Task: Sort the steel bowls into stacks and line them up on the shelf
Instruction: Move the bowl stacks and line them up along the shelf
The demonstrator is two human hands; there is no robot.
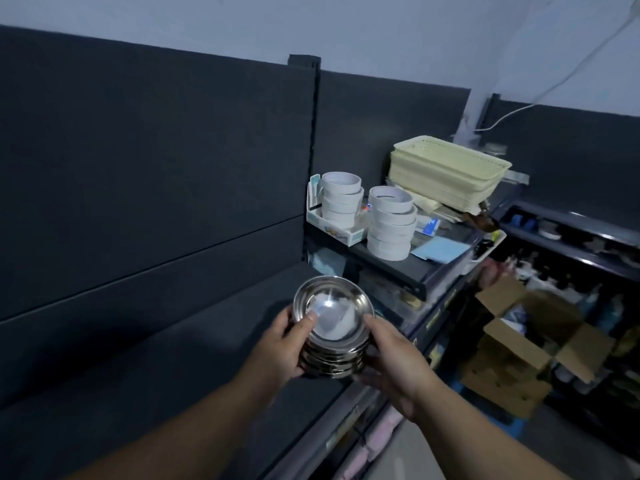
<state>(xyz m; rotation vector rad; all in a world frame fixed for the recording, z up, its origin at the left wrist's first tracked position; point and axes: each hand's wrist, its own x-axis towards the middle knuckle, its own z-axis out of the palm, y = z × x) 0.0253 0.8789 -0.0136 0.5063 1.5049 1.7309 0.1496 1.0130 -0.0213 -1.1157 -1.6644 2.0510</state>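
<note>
A stack of several nested steel bowls (332,327) is held between both hands, just above the right end of the dark grey shelf (166,368). My left hand (287,344) grips the stack's left side, thumb over the top bowl's rim. On the right side, my right hand (391,358) cups the stack, with its fingers under the bottom. The top bowl's shiny inside faces up and reflects light. No other bowls show on the shelf.
To the right, a higher shelf carries two piles of white tape rolls (391,223), a small white tray (332,226) and stacked cream baskets (446,171). Open cardboard boxes (526,344) sit on the floor at the right, before dark racks with bottles.
</note>
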